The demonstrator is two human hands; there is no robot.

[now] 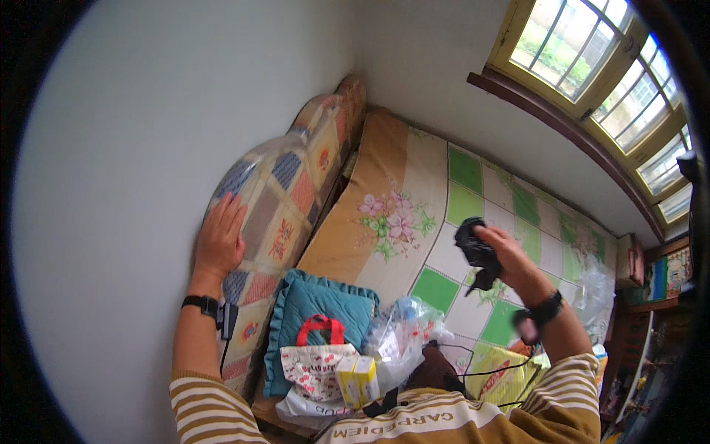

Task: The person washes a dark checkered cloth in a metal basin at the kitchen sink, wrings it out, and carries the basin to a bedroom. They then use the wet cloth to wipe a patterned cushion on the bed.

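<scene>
My left hand [221,236] rests flat, fingers together, on the top edge of a padded patchwork headboard [285,208] that has a clear plastic cover. Bunched in my right hand [507,255] is a crumpled black plastic bag [476,244], held above the green and white checked part of the bed cover [465,169]. A loose end of the bag hangs down below my fingers. Each wrist wears a black strap, and a cable runs down from the device on the left one.
Before me lie a teal ruffled cushion [321,302], a cloth bag [310,363] with red handles, yellow and white boxes [356,380], a clear plastic bag [402,338] and a yellow striped package [496,377]. Barred windows [560,44] are above the bed; shelves [660,302] stand at right.
</scene>
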